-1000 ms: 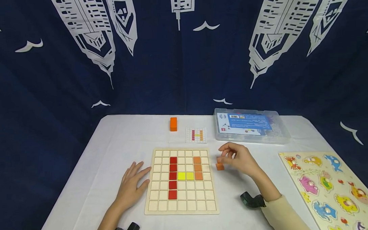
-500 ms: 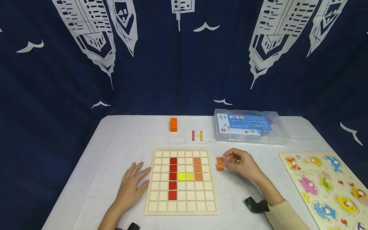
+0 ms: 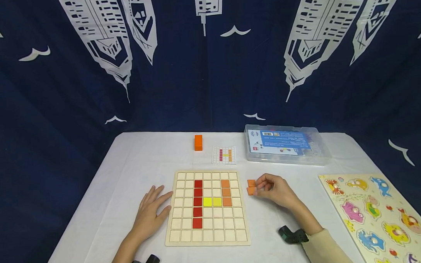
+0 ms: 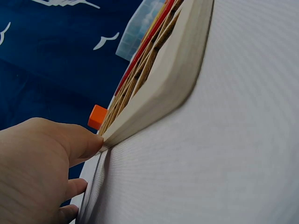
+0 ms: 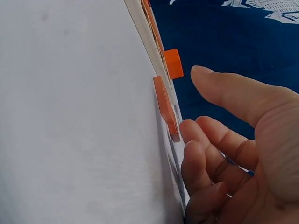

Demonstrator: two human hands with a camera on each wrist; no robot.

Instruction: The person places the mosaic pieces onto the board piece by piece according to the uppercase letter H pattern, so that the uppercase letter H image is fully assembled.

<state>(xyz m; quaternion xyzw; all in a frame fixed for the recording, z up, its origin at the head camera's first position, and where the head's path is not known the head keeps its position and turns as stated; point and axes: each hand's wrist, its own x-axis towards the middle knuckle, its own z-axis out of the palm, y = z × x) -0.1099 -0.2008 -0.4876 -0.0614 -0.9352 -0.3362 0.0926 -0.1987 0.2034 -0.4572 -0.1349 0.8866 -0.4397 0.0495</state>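
Spread flat on the table, my left hand (image 3: pixel 152 211) has a fingertip at the left edge of the wooden grid board (image 3: pixel 221 235). A column of red tiles (image 3: pixel 197 202), two yellow tiles (image 3: pixel 212 201) and a column of orange tiles (image 3: pixel 226 192) sit in its squares. Right of the board, an orange square tile (image 3: pixel 251 183) lies behind another orange tile (image 3: pixel 251 191). My right hand (image 3: pixel 276 189) is beside these two, fingertips at their right edges. In the right wrist view its thumb (image 5: pixel 229 88) stands apart from the bent fingers, with nothing between.
At the back are an orange block (image 3: pixel 198 142), a small pattern card (image 3: pixel 223 155) and a clear plastic case (image 3: pixel 287 144) with a blue label. An animal peg puzzle (image 3: pixel 380 218) lies at the right. Behind the table hangs a dark blue curtain (image 3: pixel 209 89).
My right hand has drawn back from over the rear orange tile to the right side of both tiles, leaving them in view. My left hand stays in place.
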